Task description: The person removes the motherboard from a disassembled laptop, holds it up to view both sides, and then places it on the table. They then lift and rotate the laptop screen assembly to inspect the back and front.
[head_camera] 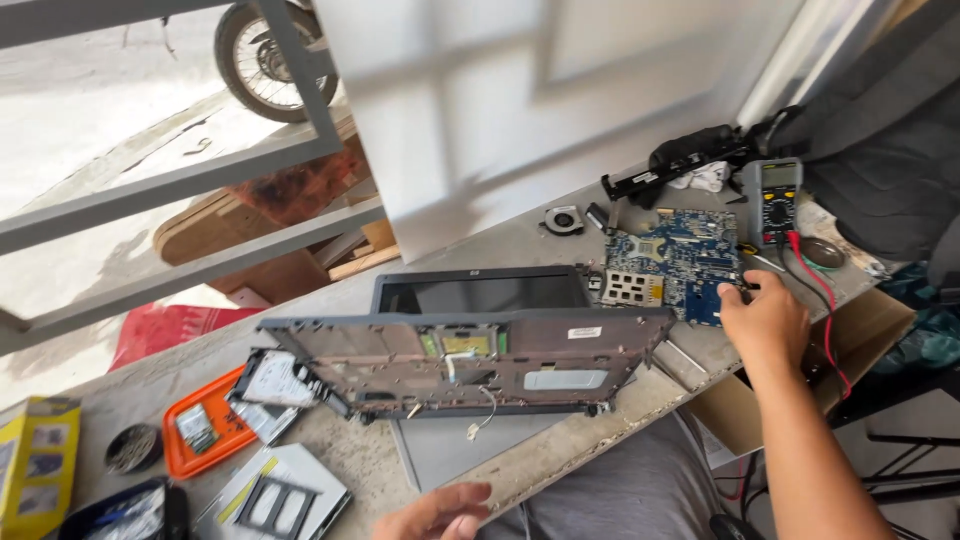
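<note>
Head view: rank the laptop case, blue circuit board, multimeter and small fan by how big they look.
1. laptop case
2. blue circuit board
3. multimeter
4. fan
The last three lie farther from the camera, so their true sizes are less sure.

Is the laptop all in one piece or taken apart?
Taken apart. The blue circuit board lies out on the table under the right hand, a small fan sits loose, and the laptop case shows bare insides and dangling wires.

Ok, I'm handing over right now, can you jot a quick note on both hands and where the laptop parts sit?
Right hand: gripping the blue circuit board's near edge, beside the multimeter.
Left hand: empty, at the bench's front edge.
Done: laptop case open, board and fan out, hard drive lying by the orange tray.
Left: the board has not been lifted off the bench; the multimeter's leads lie unused.
</note>
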